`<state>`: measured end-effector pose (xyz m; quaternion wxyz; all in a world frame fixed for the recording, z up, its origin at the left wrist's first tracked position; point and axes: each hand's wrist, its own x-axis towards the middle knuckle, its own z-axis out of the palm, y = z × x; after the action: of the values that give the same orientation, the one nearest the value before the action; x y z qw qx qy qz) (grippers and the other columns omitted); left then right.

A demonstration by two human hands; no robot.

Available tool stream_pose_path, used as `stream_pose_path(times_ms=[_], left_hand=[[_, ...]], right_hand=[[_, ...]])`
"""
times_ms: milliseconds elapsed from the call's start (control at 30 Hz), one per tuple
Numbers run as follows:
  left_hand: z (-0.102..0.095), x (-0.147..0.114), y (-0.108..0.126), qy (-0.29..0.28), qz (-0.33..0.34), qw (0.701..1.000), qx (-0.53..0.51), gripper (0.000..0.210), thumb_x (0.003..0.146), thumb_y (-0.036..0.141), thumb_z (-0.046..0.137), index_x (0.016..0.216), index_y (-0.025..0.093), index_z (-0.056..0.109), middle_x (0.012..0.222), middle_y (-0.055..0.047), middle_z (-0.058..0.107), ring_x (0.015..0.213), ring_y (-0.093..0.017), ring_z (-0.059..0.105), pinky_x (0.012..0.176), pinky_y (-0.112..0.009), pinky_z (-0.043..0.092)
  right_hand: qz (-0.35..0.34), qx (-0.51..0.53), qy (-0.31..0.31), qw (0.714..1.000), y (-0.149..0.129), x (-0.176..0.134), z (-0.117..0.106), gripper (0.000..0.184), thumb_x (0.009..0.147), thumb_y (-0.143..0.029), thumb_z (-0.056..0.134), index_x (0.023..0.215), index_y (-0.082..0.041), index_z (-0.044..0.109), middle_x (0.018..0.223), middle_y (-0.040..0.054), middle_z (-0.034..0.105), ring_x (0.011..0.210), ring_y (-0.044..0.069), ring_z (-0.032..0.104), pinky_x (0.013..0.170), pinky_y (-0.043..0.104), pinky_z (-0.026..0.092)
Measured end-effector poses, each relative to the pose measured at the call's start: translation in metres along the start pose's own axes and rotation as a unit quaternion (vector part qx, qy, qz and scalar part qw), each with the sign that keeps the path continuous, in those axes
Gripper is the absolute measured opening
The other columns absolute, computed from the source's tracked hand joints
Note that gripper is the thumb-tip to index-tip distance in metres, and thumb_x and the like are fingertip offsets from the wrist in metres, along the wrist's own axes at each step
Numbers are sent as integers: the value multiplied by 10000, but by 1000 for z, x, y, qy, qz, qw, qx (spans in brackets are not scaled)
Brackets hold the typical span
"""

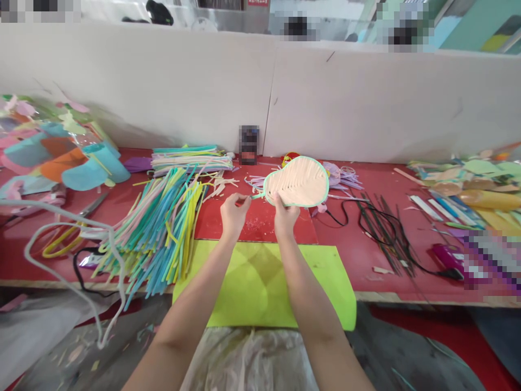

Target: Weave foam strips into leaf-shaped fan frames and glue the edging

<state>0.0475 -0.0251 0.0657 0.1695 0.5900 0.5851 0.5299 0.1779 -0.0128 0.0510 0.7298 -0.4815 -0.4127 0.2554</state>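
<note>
A peach, leaf-shaped piece (299,182) with a mint-green edging is held up above the table. My right hand (286,214) grips its lower edge, with the thumb on the near face. The piece's narrow left end runs into a short green tip, which the fingers of my left hand (236,214) pinch. Below both hands lie a red board (260,228) with small scraps on it and a yellow-green sheet (260,293) at the table's front edge. To the left of my left hand spreads a heap of coloured pipe cleaners (158,228).
Yellow-handled scissors (67,236) and a looping white cord (118,260) are on the left, near coloured cut-outs (93,163). Dark thin rods (385,233), a black cable (345,214) and a purple device (450,260) lie right. A white partition (183,87) stands behind.
</note>
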Motion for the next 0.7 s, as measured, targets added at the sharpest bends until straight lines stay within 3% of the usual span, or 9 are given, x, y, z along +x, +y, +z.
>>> stream_pose_path(times_ms=[200,467,700], left_hand=[[-5,0,-3,21,115,992,50,57,794,193,573,755,189,615,754,-18,625,734,-160,538,794,-327,403],[-8,8,-9,16,123,992,3,60,794,135,557,769,186,575,796,-21,602,766,-149,554,727,-280,420],[-8,-4,-12,1,212,972,103,98,857,194,511,868,206,607,872,-41,642,838,-164,574,808,-321,410]], right_hand=[[4,8,0,1000,2,0,1,346,719,-390,651,939,-126,690,1071,114,680,1011,242,632,943,386,470],[29,33,1,999,7,1,4,397,684,-373,684,988,-119,667,1081,118,674,1031,241,623,944,390,471],[49,90,-7,995,12,2,4,398,709,-373,655,1013,-116,656,1120,120,656,1046,233,616,947,400,472]])
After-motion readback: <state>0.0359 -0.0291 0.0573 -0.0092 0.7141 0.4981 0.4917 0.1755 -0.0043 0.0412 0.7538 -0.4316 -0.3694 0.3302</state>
